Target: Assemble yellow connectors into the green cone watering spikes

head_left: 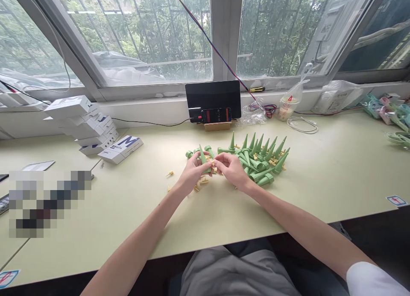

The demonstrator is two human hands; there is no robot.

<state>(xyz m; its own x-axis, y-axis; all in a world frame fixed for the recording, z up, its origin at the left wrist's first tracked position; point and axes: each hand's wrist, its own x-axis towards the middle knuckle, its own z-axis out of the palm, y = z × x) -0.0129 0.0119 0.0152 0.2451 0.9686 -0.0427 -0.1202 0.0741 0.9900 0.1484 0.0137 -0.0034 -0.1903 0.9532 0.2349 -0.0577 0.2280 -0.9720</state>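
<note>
As fingers (194, 156) grip a cone (203, 156), a bag (298, 87) holds a cup (285, 110).

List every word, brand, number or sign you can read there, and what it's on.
"M": large blue letter on the front white box; smaller lettering beside it is too blurred.
Phone: digits, too blurred to read surely.
Stacked boxes, cup: print too small.
Left corner sticker, right corner sticker: red marks, unreadable.
</note>
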